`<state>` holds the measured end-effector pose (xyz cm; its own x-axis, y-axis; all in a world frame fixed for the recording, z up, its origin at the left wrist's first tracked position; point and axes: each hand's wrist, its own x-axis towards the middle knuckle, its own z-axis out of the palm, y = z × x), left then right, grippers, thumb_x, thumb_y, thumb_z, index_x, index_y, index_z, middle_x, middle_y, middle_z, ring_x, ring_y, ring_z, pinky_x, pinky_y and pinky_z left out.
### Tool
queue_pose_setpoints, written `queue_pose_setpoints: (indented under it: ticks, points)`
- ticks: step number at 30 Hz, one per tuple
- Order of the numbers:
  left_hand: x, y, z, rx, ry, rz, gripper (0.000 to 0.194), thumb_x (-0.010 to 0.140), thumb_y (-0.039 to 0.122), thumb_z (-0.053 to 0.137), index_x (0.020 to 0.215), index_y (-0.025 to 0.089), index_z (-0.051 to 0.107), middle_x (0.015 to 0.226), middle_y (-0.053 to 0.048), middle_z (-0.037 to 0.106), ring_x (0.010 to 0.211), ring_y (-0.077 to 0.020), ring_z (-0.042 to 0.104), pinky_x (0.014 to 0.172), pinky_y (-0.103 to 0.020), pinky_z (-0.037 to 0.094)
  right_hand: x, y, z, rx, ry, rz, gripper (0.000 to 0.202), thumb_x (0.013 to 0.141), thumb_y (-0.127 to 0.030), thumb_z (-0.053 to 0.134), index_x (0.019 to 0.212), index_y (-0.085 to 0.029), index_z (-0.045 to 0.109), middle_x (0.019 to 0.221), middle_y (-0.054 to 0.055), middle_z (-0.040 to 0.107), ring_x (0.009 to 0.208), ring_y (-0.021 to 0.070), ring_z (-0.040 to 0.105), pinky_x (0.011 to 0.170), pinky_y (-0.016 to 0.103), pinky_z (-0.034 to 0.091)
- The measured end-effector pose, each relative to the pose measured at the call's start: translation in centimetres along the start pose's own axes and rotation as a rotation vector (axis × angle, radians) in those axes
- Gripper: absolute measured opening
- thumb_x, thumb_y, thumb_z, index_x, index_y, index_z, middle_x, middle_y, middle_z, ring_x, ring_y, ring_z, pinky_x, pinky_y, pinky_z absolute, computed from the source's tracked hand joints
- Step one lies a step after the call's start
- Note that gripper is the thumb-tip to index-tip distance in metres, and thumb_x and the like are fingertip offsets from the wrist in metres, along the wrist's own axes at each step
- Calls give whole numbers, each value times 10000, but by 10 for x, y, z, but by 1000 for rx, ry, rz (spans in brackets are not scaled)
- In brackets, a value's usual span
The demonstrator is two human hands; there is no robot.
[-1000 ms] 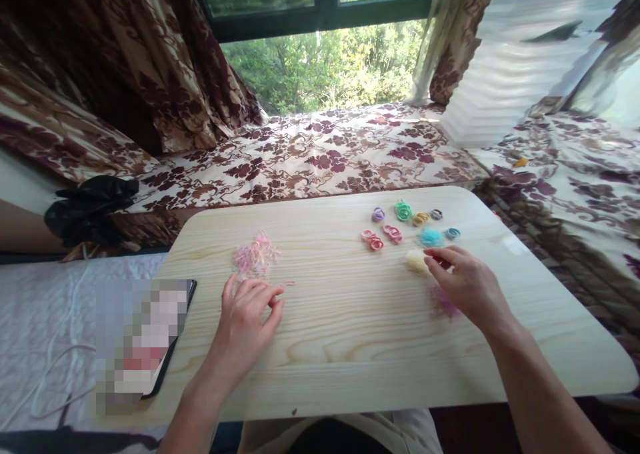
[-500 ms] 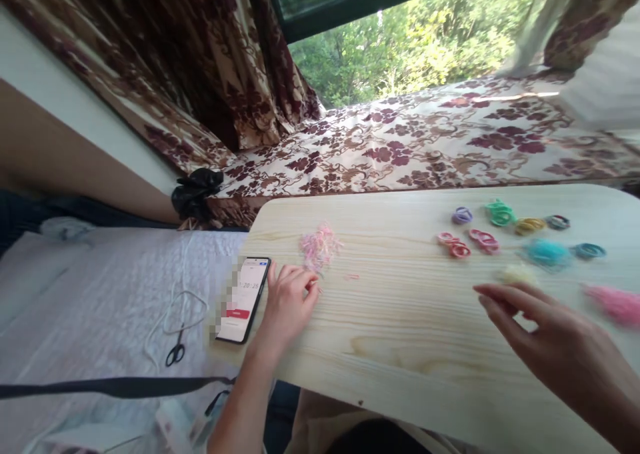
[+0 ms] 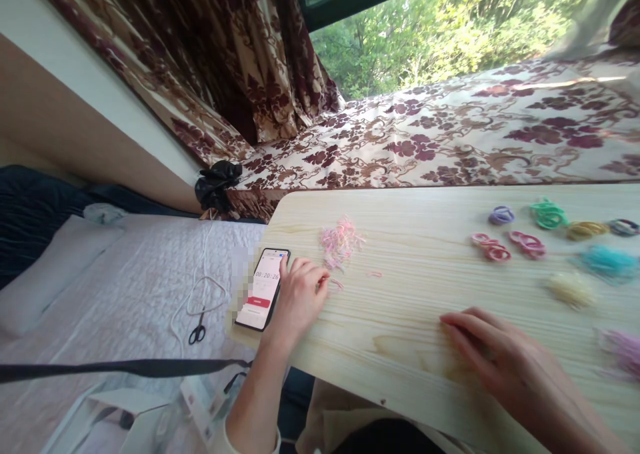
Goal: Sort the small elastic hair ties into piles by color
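Observation:
My left hand rests on the left part of the table, beside a phone showing a timer. Its thumb and index finger are pinched together; whatever they hold, if anything, cannot be made out. A small pink elastic band lies right by those fingertips, and another pink band farther right. Just beyond is a loose pile of pink elastic bands. My right hand hovers low over the table, fingers closed together with the thumb. No object is visible at its fingertips. Nearest to it lies a cream-coloured pile.
Along the right side of the table sit purple, green, red and mustard hair ties, plus a turquoise pile. Scissors and a white cord lie on the bed at left.
The view has swung left, so the table appears farther right. My right hand has moved left, away from the cream pile. My left hand stays beside the phone.

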<state>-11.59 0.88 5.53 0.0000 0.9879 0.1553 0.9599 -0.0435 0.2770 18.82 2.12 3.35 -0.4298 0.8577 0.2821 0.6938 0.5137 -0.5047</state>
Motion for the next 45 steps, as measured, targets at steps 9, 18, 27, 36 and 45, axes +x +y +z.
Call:
queue_pose_setpoints:
  ticks: [9, 18, 27, 36, 45]
  points:
    - [11, 22, -2, -19, -17, 90, 153, 861, 112, 578, 832, 222, 680, 857, -10, 716, 984, -213, 592, 1118, -620, 228, -1, -1, 2, -35, -11, 15, 312, 940, -400, 427, 855, -260, 693, 792, 28, 713, 651, 163, 687, 545, 262, 518]
    - [36, 54, 23, -23, -33, 147, 100, 840, 144, 617, 772, 194, 670, 840, -20, 714, 962, -215, 601, 1140, -614, 231, -4, -2, 3, -77, 7, 8, 265, 940, -343, 442, 884, -261, 688, 791, 15, 703, 683, 159, 691, 566, 255, 516]
    - [41, 65, 20, 19, -100, 179, 168, 838, 109, 583, 697, 179, 641, 785, -35, 699, 936, -222, 597, 1125, -619, 261, -3, -7, -1, -71, -13, 25, 264, 938, -306, 430, 852, -256, 674, 769, 10, 692, 673, 151, 674, 565, 249, 489]
    - [19, 101, 24, -64, -123, 327, 147, 857, 119, 564, 738, 185, 619, 815, -18, 671, 972, -209, 580, 1150, -589, 227, -8, -11, 0, -80, 78, 8, 239, 958, -273, 439, 965, -221, 672, 865, 26, 706, 727, 148, 674, 629, 258, 498]
    - [16, 126, 23, -217, -178, 364, 149, 852, 116, 556, 730, 187, 601, 789, 4, 644, 945, -185, 583, 1161, -583, 191, -10, -12, -5, -35, 181, 16, 171, 940, -244, 504, 986, -208, 664, 867, 25, 687, 719, 134, 654, 638, 247, 483]
